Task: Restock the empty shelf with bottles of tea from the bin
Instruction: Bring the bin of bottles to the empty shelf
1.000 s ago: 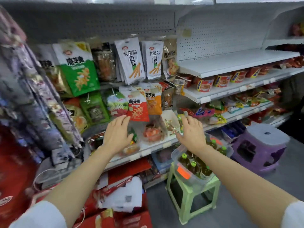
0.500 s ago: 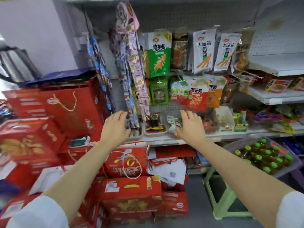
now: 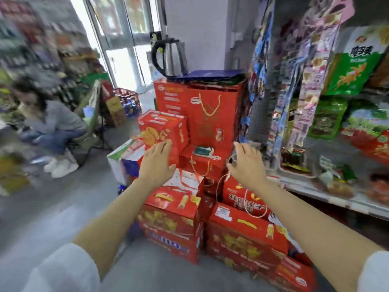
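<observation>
- View has swung left since a second ago: the tea bottles, their bin and the empty shelf are all out of frame now.
- Left hand [image 3: 156, 163] and right hand [image 3: 247, 163] both spread, fingers relaxed, holding nothing.
- Beyond the fingertips: stacked red cardboard gift boxes [image 3: 181, 209], steel electric kettle [image 3: 171, 56] on top.
- Judgement: restocking not begun; wearer must turn back right.

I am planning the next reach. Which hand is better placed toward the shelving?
Probably the right. The right hand is empty, its grip open, close to the snack shelf. The left hand, also open, is over the red gift boxes, farther away.
</observation>
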Demonstrator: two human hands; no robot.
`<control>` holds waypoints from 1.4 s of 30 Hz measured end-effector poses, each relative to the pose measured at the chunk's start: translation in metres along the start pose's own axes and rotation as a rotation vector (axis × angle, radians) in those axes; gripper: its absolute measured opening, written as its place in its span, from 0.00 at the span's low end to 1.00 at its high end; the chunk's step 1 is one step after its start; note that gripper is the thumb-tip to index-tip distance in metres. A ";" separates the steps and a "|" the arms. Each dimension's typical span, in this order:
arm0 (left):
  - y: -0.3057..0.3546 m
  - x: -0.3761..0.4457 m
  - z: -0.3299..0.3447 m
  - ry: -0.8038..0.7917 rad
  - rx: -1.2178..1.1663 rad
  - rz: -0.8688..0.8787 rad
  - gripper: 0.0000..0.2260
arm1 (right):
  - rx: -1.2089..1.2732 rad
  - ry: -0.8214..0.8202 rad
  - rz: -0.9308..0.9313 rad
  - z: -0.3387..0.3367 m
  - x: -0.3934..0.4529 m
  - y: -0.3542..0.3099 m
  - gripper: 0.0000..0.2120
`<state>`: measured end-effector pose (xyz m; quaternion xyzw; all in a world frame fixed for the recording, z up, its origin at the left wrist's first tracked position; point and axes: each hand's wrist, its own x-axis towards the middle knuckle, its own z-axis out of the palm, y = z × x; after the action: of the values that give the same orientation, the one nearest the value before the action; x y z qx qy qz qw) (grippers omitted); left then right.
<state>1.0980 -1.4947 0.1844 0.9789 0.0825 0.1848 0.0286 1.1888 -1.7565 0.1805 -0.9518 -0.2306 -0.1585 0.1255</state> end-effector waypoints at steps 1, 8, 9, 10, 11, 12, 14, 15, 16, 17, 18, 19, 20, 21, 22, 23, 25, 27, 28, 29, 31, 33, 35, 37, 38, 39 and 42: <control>-0.019 -0.009 -0.004 0.000 0.010 -0.036 0.32 | 0.008 -0.006 -0.036 0.007 0.006 -0.019 0.33; -0.137 -0.071 -0.033 0.062 0.105 -0.291 0.30 | 0.122 -0.040 -0.321 0.052 0.048 -0.154 0.33; -0.151 -0.079 -0.037 0.069 0.132 -0.323 0.30 | 0.135 -0.041 -0.356 0.058 0.055 -0.173 0.33; -0.165 -0.087 -0.042 0.066 0.160 -0.365 0.31 | 0.146 -0.047 -0.392 0.064 0.062 -0.192 0.33; -0.178 -0.095 -0.047 0.066 0.184 -0.406 0.32 | 0.155 -0.055 -0.428 0.069 0.069 -0.210 0.33; -0.192 -0.103 -0.051 0.074 0.201 -0.444 0.33 | 0.168 -0.062 -0.463 0.074 0.075 -0.228 0.32; -0.218 -0.119 -0.058 0.095 0.231 -0.515 0.33 | 0.196 -0.074 -0.536 0.080 0.086 -0.264 0.28; -0.230 -0.127 -0.062 0.101 0.245 -0.552 0.33 | 0.212 -0.082 -0.572 0.083 0.091 -0.282 0.27; -0.241 -0.135 -0.065 0.106 0.258 -0.590 0.33 | 0.228 -0.082 -0.613 0.088 0.095 -0.298 0.27; -0.252 -0.144 -0.068 0.112 0.267 -0.631 0.33 | 0.240 -0.079 -0.660 0.093 0.098 -0.316 0.29; -0.261 -0.152 -0.070 0.114 0.270 -0.660 0.33 | 0.247 -0.076 -0.697 0.098 0.100 -0.330 0.30; -0.270 -0.160 -0.072 0.111 0.273 -0.686 0.33 | 0.253 -0.077 -0.726 0.103 0.102 -0.344 0.32; -0.279 -0.171 -0.074 0.106 0.278 -0.723 0.33 | 0.260 -0.084 -0.761 0.108 0.101 -0.361 0.34; -0.288 -0.182 -0.076 0.105 0.283 -0.762 0.33 | 0.265 -0.091 -0.795 0.112 0.100 -0.377 0.35; -0.297 -0.192 -0.078 0.104 0.291 -0.796 0.33 | 0.271 -0.101 -0.826 0.116 0.098 -0.393 0.35; -0.306 -0.203 -0.080 0.106 0.303 -0.828 0.33 | 0.279 -0.109 -0.857 0.120 0.096 -0.409 0.35; -0.325 -0.226 -0.085 0.114 0.332 -0.890 0.33 | 0.291 -0.121 -0.915 0.128 0.092 -0.442 0.36; -0.348 -0.250 -0.088 0.109 0.352 -0.950 0.33 | 0.315 -0.136 -0.965 0.138 0.087 -0.477 0.36; -0.362 -0.262 -0.089 0.107 0.359 -0.979 0.32 | 0.328 -0.145 -0.992 0.144 0.084 -0.495 0.36; -0.376 -0.275 -0.090 0.106 0.366 -1.008 0.32 | 0.336 -0.152 -1.017 0.150 0.082 -0.515 0.36; -0.407 -0.299 -0.093 0.106 0.370 -1.052 0.31 | 0.344 -0.164 -1.055 0.164 0.075 -0.555 0.36; -0.438 -0.320 -0.098 0.118 0.364 -1.085 0.29 | 0.353 -0.179 -1.081 0.176 0.069 -0.599 0.36; -0.470 -0.339 -0.106 0.110 0.364 -1.117 0.29 | 0.362 -0.216 -1.095 0.185 0.061 -0.643 0.36; -0.502 -0.355 -0.117 0.091 0.370 -1.140 0.30 | 0.381 -0.242 -1.109 0.191 0.054 -0.686 0.36; -0.518 -0.362 -0.123 0.090 0.378 -1.150 0.30 | 0.387 -0.244 -1.121 0.195 0.051 -0.706 0.36; -0.533 -0.369 -0.128 0.097 0.386 -1.163 0.30 | 0.392 -0.243 -1.133 0.198 0.048 -0.725 0.36; -0.573 -0.392 -0.140 0.119 0.408 -1.217 0.30 | 0.391 -0.252 -1.155 0.206 0.044 -0.779 0.36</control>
<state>0.6006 -0.9943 0.1254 0.7309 0.6579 0.1703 -0.0629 0.9030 -1.0035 0.1365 -0.6443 -0.7459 -0.0422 0.1635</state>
